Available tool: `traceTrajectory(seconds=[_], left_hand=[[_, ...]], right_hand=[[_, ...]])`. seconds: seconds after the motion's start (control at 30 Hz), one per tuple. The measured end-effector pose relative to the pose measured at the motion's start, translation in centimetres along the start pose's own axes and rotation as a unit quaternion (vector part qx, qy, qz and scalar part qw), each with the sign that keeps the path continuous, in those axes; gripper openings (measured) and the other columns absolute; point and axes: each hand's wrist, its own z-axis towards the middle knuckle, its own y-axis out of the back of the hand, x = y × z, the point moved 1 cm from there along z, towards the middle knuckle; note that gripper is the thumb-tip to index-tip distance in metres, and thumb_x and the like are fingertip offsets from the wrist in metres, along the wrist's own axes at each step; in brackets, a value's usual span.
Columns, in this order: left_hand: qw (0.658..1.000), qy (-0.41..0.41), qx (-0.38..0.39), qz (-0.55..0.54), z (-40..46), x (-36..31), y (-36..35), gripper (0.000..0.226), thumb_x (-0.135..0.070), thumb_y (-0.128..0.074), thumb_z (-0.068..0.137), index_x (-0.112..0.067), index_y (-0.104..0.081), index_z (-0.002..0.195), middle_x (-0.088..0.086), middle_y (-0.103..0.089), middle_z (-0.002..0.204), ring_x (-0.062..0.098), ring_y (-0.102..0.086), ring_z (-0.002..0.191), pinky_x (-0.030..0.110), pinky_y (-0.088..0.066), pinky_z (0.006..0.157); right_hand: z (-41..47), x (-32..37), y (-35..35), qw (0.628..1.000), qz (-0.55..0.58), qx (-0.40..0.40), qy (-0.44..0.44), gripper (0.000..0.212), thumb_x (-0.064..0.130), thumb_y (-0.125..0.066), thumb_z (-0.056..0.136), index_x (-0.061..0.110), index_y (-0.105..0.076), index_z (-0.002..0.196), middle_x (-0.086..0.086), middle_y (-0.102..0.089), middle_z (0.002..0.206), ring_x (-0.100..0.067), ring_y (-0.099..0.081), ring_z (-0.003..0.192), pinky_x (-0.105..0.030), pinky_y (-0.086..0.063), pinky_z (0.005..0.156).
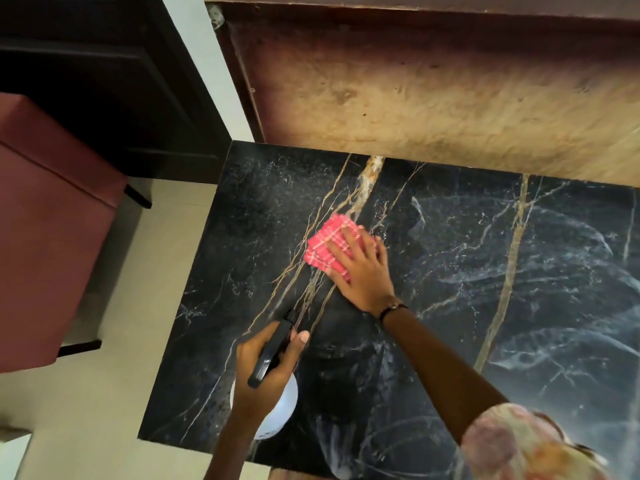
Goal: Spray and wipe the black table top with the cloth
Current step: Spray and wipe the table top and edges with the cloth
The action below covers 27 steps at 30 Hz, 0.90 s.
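Wiping step's on: right hand (362, 271), fingers (341, 258) spread flat, presses the pink cloth (329, 247) mid-surface (485, 271). Left hand (266, 365) fingers wrap the spray bottle (273, 393). Next probably sweep toward the streaky right side.

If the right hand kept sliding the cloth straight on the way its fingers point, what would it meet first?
The right hand points up-left across the table top, pressing the pink cloth. That stretch looks bare, so it would probably reach the table's far left edge first; depth is hard to judge.
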Motion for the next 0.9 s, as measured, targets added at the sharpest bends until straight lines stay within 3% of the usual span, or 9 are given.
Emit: traceTrajectory(seconds=[0.1, 0.17, 0.3, 0.43, 0.53, 0.6, 0.73, 0.8, 0.9], left_hand=[[1.000, -0.004, -0.012, 0.000, -1.6, -0.2, 0.2, 0.010, -0.030, -0.071, 0.077, -0.023, -0.065, 0.074, 0.003, -0.065, 0.061, 0.024, -0.064, 0.060, 0.037, -0.055, 0.060], [1.000, -0.001, -0.024, -0.003, -2.7, -0.5, 0.5, 0.018, -0.022, -0.075, 0.077, -0.038, -0.067, 0.074, -0.005, -0.066, 0.064, 0.015, -0.064, 0.060, 0.024, -0.055, 0.061], [0.999, 0.031, -0.038, -0.016, -4.9, -0.2, 1.3, 0.022, -0.017, -0.073, 0.078, -0.038, -0.068, 0.073, -0.008, -0.068, 0.065, 0.014, -0.066, 0.066, 0.015, -0.053, 0.064], [0.997, 0.056, -0.045, -0.019, -6.9, -0.1, 2.1, 0.038, -0.008, -0.070, 0.078, -0.045, -0.069, 0.073, -0.019, -0.069, 0.063, 0.004, -0.068, 0.069, 0.008, -0.051, 0.064], [0.998, 0.049, -0.036, -0.022, -8.5, 0.2, 3.2, 0.019, -0.020, -0.069, 0.076, -0.040, -0.069, 0.076, -0.010, -0.070, 0.068, 0.009, -0.068, 0.070, 0.012, -0.052, 0.067], [0.998, 0.050, -0.035, -0.025, -9.4, 0.6, 3.6, 0.011, -0.024, -0.068, 0.075, -0.035, -0.070, 0.078, -0.009, -0.071, 0.068, 0.010, -0.069, 0.070, 0.012, -0.052, 0.067], [0.997, 0.063, -0.027, -0.031, -11.0, 0.9, 4.4, 0.004, -0.025, -0.068, 0.076, -0.025, -0.069, 0.073, -0.009, -0.070, 0.064, 0.008, -0.068, 0.067, 0.014, -0.051, 0.065], [0.997, 0.069, -0.027, -0.027, -11.4, 1.2, 4.7, 0.003, -0.026, -0.068, 0.076, -0.025, -0.070, 0.074, -0.011, -0.067, 0.059, 0.005, -0.064, 0.058, 0.015, -0.049, 0.059], [0.996, 0.076, -0.027, -0.030, -12.1, 1.5, 5.2, 0.005, -0.029, -0.067, 0.075, -0.032, -0.070, 0.077, -0.012, -0.065, 0.055, 0.003, -0.060, 0.051, 0.012, -0.046, 0.053]], right_hand=[[-2.9, 5.1, -1.5, 0.997, 0.002, -0.003, 0.082, 0.055, 0.059, -0.031, 0.093, 0.036, -0.035, 0.143, -0.004, -0.030, 0.154, -0.032, -0.021, 0.142, -0.060, -0.016, 0.113], [-6.6, 6.5, -2.0, 0.992, 0.004, 0.004, 0.126, 0.055, 0.059, -0.031, 0.094, 0.038, -0.031, 0.145, -0.002, -0.025, 0.156, -0.030, -0.019, 0.144, -0.058, -0.013, 0.115], [-13.5, 2.5, -1.6, 0.987, -0.022, 0.007, 0.162, 0.055, 0.062, -0.030, 0.094, 0.040, -0.027, 0.145, 0.000, -0.024, 0.156, -0.025, -0.014, 0.145, -0.052, -0.012, 0.116], [-14.2, -3.7, -0.2, 0.998, -0.030, 0.008, 0.057, 0.057, 0.064, -0.022, 0.094, 0.039, -0.022, 0.146, -0.001, -0.016, 0.158, -0.029, -0.017, 0.145, -0.050, -0.011, 0.117], [-11.7, -2.8, 0.1, 0.998, -0.013, 0.014, -0.052, 0.061, 0.065, -0.015, 0.093, 0.035, -0.030, 0.145, -0.003, -0.024, 0.156, -0.033, -0.024, 0.142, -0.052, -0.015, 0.114], [-9.9, 0.1, -0.2, 0.996, 0.006, 0.007, -0.089, 0.062, 0.063, -0.021, 0.091, 0.033, -0.038, 0.142, -0.007, -0.031, 0.153, -0.038, -0.027, 0.140, -0.058, -0.017, 0.112], [-10.7, 7.1, -2.0, 1.000, 0.010, -0.012, 0.017, 0.057, 0.058, -0.031, 0.091, 0.030, -0.042, 0.140, -0.010, -0.033, 0.152, -0.038, -0.027, 0.139, -0.068, -0.022, 0.108], [-13.7, 9.6, -3.0, 0.996, 0.009, -0.007, 0.085, 0.054, 0.056, -0.035, 0.093, 0.032, -0.039, 0.141, -0.007, -0.031, 0.153, -0.034, -0.022, 0.142, -0.064, -0.025, 0.108], [-19.5, 9.4, -3.6, 0.988, -0.016, 0.012, 0.151, 0.055, 0.058, -0.031, 0.095, 0.037, -0.028, 0.145, -0.002, -0.025, 0.156, -0.029, -0.016, 0.145, -0.055, -0.015, 0.114]])
